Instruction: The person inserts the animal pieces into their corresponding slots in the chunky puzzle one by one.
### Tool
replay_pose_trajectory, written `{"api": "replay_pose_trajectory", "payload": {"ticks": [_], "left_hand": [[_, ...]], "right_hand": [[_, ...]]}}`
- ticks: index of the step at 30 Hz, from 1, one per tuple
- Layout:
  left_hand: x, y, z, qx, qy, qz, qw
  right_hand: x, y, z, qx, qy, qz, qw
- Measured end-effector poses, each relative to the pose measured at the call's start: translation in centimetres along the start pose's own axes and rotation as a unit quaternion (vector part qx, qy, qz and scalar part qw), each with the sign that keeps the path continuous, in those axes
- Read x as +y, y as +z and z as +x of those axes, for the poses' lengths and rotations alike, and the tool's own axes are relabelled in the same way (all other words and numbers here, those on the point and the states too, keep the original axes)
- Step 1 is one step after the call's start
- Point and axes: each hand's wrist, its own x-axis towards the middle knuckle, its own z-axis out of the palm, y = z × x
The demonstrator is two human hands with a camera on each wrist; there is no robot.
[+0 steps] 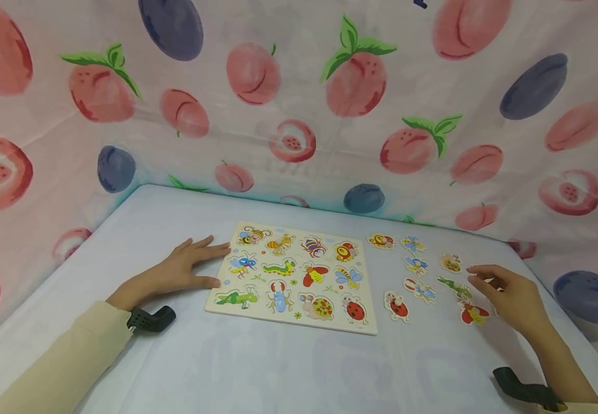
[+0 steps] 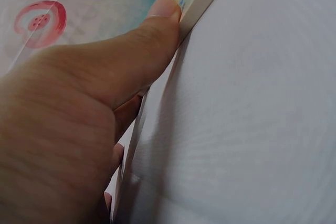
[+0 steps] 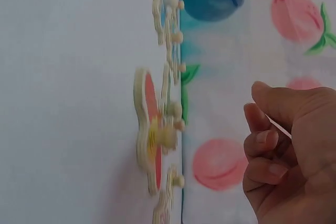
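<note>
A flat puzzle board [image 1: 261, 293] with printed insects lies on the white table. My left hand [image 1: 180, 267] rests at its left edge, fingers spread; in the left wrist view the thumb [image 2: 152, 35] presses against the board's edge. My right hand [image 1: 513, 296] hovers over the loose pieces at the right, fingers loosely bent, nothing seen between them. Closest to it are a red-winged bug piece [image 1: 473, 314] and a green grasshopper piece [image 1: 454, 287]. In the right wrist view the bug piece [image 3: 149, 129] stands apart from the fingertips, its wooden knob showing.
Right of the board lie a ladybug piece [image 1: 397, 306], a stag beetle piece [image 1: 420, 289], a snail piece [image 1: 451, 263], a mosquito piece [image 1: 416, 265], a dragonfly piece [image 1: 413, 244] and a butterfly piece [image 1: 381, 241]. A fruit-printed cloth [image 1: 319, 167] hangs behind the table.
</note>
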Motion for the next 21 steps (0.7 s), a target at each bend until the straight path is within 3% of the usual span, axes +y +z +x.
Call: {"api": "replay_pose_trajectory", "payload": {"ticks": [11,16,21], "left_hand": [[0.3,-0.2,-0.1,-0.005,-0.002,0.008,1.0],[0.4,-0.1,0.1,-0.006,-0.002,0.009,0.9999],[0.3,0.0,0.0,-0.003,-0.004,0.009,0.9999]], "right_hand": [[4.3,-1.2,-0.8,-0.076,0.058,0.026,0.9951],[6.1,-1.2,-1.3,-0.08,0.078,0.015,0.9937],[8.1,-1.1,-1.6,-0.082,0.126,0.02,0.9884]]}}
